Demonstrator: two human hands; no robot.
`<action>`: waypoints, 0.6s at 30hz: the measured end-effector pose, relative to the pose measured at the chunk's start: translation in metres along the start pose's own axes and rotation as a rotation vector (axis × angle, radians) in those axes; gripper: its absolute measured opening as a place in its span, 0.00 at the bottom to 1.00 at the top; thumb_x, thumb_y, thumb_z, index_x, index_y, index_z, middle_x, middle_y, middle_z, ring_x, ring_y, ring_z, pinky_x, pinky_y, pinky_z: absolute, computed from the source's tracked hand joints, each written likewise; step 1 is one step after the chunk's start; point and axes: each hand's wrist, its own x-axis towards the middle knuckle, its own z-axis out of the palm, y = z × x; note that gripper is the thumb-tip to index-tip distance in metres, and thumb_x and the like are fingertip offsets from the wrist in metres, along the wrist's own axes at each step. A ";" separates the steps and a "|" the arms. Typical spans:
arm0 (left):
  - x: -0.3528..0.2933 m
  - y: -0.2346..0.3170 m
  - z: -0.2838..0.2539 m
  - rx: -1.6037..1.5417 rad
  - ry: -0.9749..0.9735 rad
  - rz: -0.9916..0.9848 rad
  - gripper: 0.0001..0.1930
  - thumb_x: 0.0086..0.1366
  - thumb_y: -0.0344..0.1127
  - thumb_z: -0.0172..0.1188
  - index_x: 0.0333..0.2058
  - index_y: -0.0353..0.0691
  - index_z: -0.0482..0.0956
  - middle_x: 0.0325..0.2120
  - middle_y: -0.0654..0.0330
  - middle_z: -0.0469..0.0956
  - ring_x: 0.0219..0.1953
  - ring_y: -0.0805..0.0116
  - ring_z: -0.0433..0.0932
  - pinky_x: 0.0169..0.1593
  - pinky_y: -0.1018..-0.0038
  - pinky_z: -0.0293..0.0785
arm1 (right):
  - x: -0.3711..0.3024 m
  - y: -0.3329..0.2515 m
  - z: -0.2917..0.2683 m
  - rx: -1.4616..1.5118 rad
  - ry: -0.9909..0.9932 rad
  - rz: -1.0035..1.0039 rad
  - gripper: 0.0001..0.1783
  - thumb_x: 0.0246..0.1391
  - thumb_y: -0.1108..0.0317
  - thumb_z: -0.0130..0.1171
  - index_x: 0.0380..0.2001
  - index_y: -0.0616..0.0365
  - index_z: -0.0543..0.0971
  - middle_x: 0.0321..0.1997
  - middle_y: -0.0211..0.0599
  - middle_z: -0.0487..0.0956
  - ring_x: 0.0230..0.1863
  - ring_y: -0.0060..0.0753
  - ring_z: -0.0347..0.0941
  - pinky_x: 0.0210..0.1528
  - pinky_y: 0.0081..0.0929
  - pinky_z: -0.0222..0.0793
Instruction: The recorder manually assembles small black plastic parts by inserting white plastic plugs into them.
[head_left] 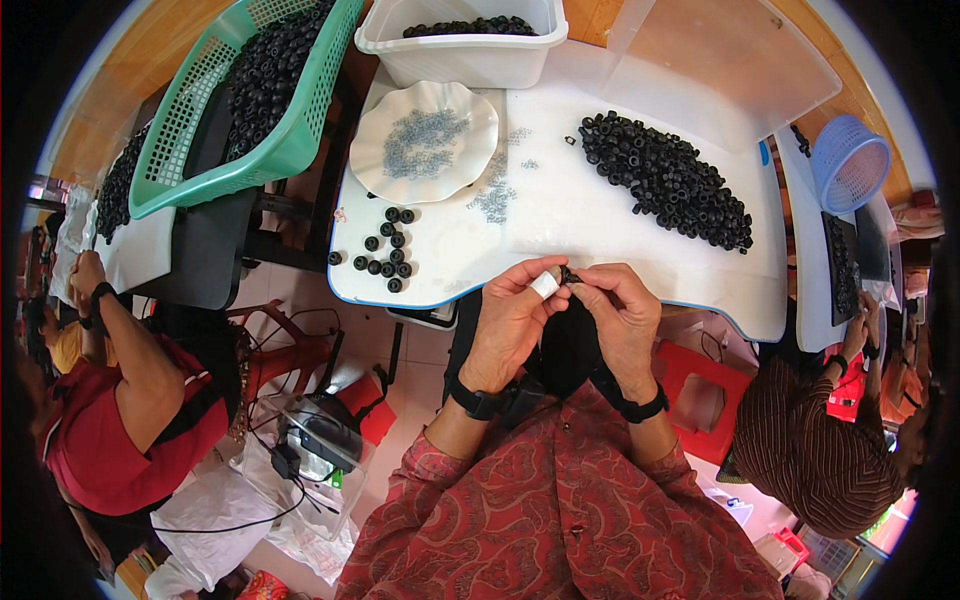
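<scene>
Above the table's near edge, both my hands meet around a small black plastic part. Fingertips of my left hand pinch it from one side, and a white wrapping shows on one of those fingers. My right hand is closed on the same part from the other side, hiding much of it. Black round pieces lie loose to the left on the white table. A large pile of black parts spreads at the right. Small clear rings are scattered near the middle.
A scalloped white plate holds many clear rings. Behind it stands a white tub of black parts. A green basket is at the left, a blue basket at the right. People sit working on both sides; a red stool is nearby.
</scene>
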 end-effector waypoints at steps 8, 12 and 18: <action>-0.001 0.001 0.002 0.090 0.010 0.012 0.12 0.66 0.23 0.57 0.47 0.31 0.80 0.38 0.56 0.81 0.34 0.73 0.79 0.38 0.79 0.78 | -0.001 0.003 -0.002 0.005 -0.002 0.009 0.08 0.51 0.82 0.65 0.36 0.64 0.82 0.35 0.35 0.81 0.36 0.23 0.77 0.39 0.19 0.73; -0.002 0.003 0.005 0.155 0.003 0.045 0.11 0.66 0.22 0.58 0.47 0.31 0.80 0.36 0.57 0.81 0.33 0.74 0.79 0.38 0.80 0.77 | -0.002 0.003 -0.003 -0.048 -0.013 -0.016 0.08 0.51 0.82 0.65 0.36 0.64 0.82 0.35 0.37 0.81 0.36 0.25 0.78 0.38 0.19 0.74; -0.001 0.007 0.005 0.431 0.006 0.101 0.11 0.65 0.22 0.58 0.45 0.32 0.82 0.31 0.60 0.82 0.31 0.77 0.78 0.38 0.82 0.76 | -0.003 0.001 -0.003 -0.074 -0.016 -0.019 0.08 0.50 0.82 0.65 0.36 0.64 0.82 0.34 0.38 0.82 0.35 0.26 0.79 0.37 0.20 0.74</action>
